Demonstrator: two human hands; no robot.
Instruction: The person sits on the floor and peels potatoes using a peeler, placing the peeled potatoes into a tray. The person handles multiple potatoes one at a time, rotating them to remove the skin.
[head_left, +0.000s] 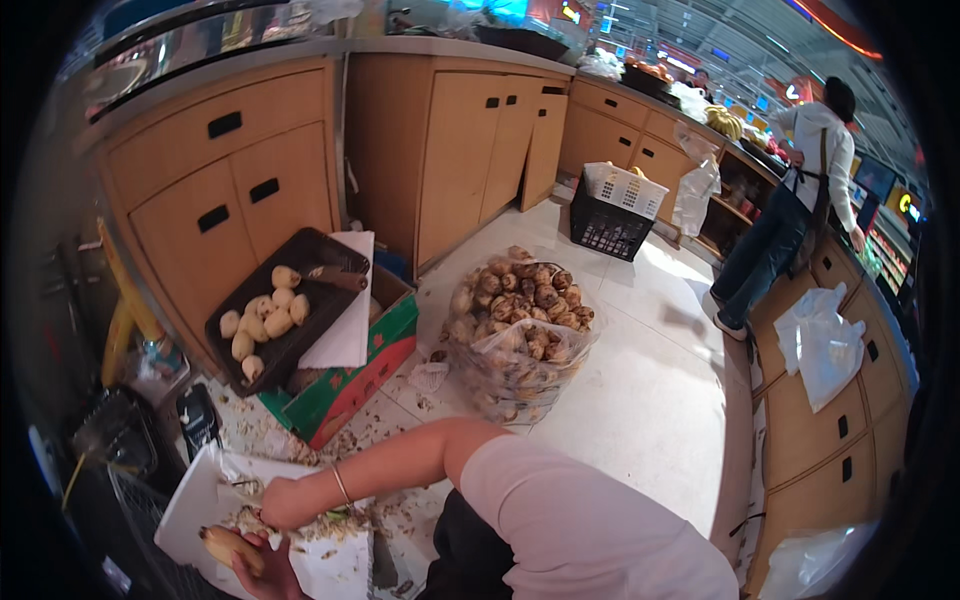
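My left hand (274, 566) holds a pale peeled lotus root segment (229, 550) with a dark end, low over a white foam box (187, 495). Just above it my right hand (289, 504), a bangle on its wrist, is curled with the fingers pointing down to the box. A small shiny thing (249, 487) shows beside the right knuckles; whether the hand grips it is unclear. Peel scraps (330, 529) lie under both hands. Ahead, a black tray (300, 345) bears several pale peeled segments (277, 322) and a browner, longer one (339, 277).
A clear bag (517, 382) full of brown, muddy roots stands on the tiled floor. The tray rests on a green and red carton (364, 382). Wooden cabinets (457, 165) line the sides. A white basket (622, 187) sits on a black crate (609, 229); a person (806, 172) stands at the right counter.
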